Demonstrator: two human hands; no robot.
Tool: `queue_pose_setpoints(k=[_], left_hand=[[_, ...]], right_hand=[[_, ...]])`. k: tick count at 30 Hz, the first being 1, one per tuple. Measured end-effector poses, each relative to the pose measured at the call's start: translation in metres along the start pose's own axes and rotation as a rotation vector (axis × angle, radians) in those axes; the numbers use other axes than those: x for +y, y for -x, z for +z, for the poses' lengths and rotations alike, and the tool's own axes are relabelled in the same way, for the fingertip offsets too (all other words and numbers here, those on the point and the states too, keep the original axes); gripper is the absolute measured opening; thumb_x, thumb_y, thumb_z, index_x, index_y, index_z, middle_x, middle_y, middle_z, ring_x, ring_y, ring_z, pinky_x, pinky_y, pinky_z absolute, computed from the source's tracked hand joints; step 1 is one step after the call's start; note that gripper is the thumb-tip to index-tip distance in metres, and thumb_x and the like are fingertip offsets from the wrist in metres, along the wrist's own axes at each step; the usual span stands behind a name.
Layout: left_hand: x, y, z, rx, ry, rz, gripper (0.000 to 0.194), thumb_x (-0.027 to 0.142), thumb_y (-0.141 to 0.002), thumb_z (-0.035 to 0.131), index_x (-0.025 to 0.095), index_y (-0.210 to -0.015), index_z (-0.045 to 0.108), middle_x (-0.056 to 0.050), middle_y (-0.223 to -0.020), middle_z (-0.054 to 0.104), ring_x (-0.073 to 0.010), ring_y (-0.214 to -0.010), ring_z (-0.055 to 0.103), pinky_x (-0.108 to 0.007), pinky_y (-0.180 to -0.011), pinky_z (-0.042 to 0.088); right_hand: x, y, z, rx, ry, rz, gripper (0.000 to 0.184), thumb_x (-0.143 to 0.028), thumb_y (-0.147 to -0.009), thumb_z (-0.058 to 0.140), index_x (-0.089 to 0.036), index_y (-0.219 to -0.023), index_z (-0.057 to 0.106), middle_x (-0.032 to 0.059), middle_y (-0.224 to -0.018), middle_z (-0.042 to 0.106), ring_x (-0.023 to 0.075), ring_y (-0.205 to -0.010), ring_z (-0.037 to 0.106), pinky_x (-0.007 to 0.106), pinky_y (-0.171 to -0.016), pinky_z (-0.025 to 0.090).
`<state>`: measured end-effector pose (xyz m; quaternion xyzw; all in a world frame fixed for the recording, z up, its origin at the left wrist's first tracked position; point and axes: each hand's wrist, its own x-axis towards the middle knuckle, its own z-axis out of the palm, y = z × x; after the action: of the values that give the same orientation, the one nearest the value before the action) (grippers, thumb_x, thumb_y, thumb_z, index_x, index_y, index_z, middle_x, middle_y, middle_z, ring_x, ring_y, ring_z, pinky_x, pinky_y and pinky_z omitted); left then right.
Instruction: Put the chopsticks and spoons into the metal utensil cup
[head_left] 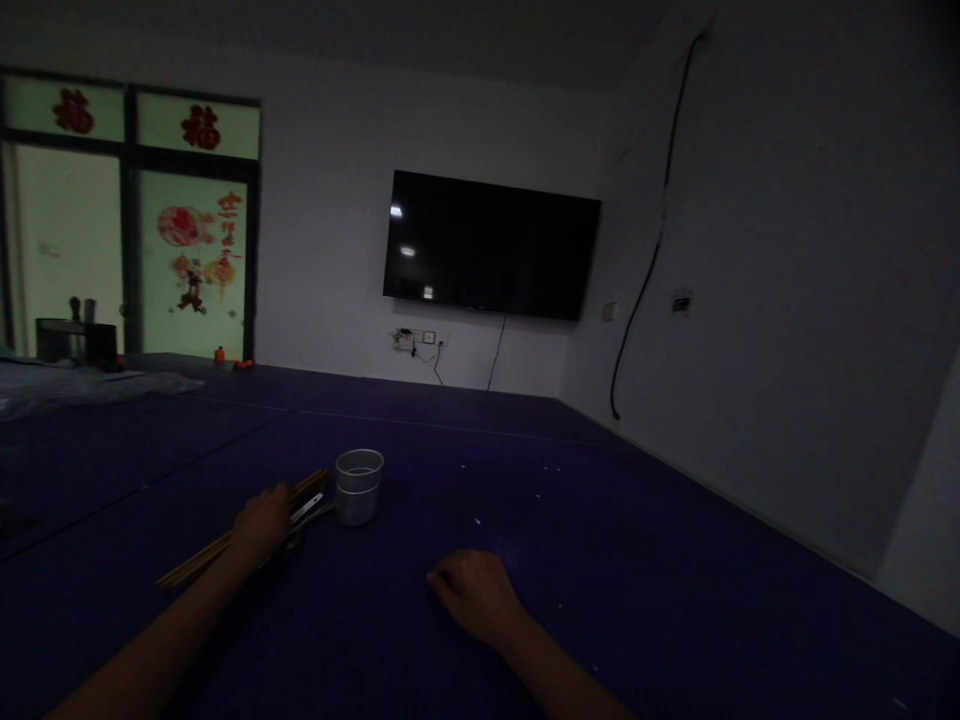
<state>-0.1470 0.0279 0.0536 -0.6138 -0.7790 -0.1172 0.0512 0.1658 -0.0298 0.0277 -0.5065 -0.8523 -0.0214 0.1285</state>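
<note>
On the dark blue-purple table (420, 640), my left hand (262, 522) is closed over a bundle of thin brown chopsticks (193, 565). Shiny metal utensils (306, 510), at least one spoon-like, lie beside the chopsticks under the same hand; their lower parts are hidden. Just right of the bundle stands an upright silvery cup (358, 500) with a mesh-like lower wall. The tips of the bundle come close to the cup, and whether they touch it I cannot tell. My right hand (474, 592) rests on the table with fingers curled in, and nothing shows in it.
Small white scraps (478, 520) are scattered on the table at the right. Clear plastic sheeting (82, 388) and small orange items (220, 355) sit at the far left. A television (491, 245) hangs on the back wall, and a black cable (651, 270) runs down the right wall.
</note>
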Motion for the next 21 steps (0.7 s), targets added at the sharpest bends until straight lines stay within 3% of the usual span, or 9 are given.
queue_pose_setpoints(k=[9, 21], left_hand=[[-0.001, 0.0, -0.001, -0.005, -0.004, 0.016, 0.032, 0.008, -0.083, 0.037, 0.013, -0.106, 0.059, -0.016, -0.099, 0.069, -0.0239, -0.088, 0.067, -0.03, -0.071, 0.049], [0.004, 0.002, -0.002, -0.017, -0.008, 0.03, 0.03, 0.012, -0.085, 0.038, 0.012, -0.107, 0.057, -0.017, -0.106, 0.066, -0.0253, -0.092, 0.065, -0.03, -0.072, 0.048]], right_hand=[[-0.003, 0.002, -0.007, 0.019, -0.063, -0.014, 0.03, -0.032, -0.092, 0.04, -0.023, -0.103, 0.067, 0.004, -0.1, 0.07, 0.0181, -0.094, 0.063, 0.025, -0.077, 0.041], [-0.005, 0.003, -0.011, -0.026, -0.026, -0.023, 0.031, -0.033, -0.093, 0.04, -0.022, -0.1, 0.068, 0.0043, -0.097, 0.07, 0.0177, -0.092, 0.063, 0.025, -0.076, 0.041]])
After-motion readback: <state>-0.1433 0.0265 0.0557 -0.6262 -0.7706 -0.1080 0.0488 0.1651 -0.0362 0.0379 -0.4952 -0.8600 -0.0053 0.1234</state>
